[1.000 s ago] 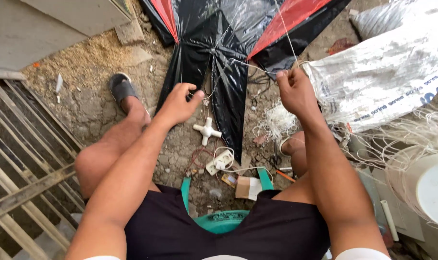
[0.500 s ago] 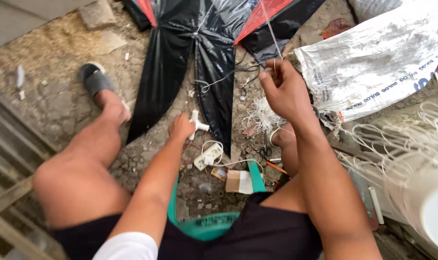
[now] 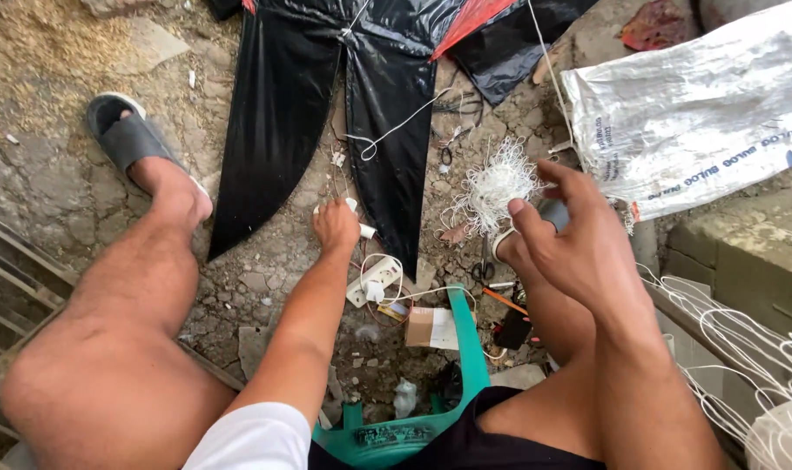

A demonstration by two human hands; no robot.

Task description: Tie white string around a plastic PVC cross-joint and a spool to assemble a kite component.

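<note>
My left hand (image 3: 337, 228) reaches down to the stony ground and closes on a small white cross-shaped piece (image 3: 366, 231), just below the tail of a black and red kite (image 3: 387, 113). My right hand (image 3: 570, 235) hovers higher, over my right knee, with its fingers loosely apart. A thin white line (image 3: 548, 78) runs from the top edge down to its fingertips; I cannot tell whether it is pinched. A tangle of white string (image 3: 496, 184) lies just left of that hand.
A white power strip (image 3: 374, 278), scissors (image 3: 483, 261) and a small cardboard box (image 3: 431, 327) lie between my legs. I sit on a green plastic stool (image 3: 465, 348). A white woven sack (image 3: 701, 113) lies right, string coils (image 3: 744, 348) below it, a metal grate (image 3: 4, 296) left.
My left hand dropped from the kite to the white cross-shaped piece and closed on it. My right hand came down from the line and its fingers loosened.
</note>
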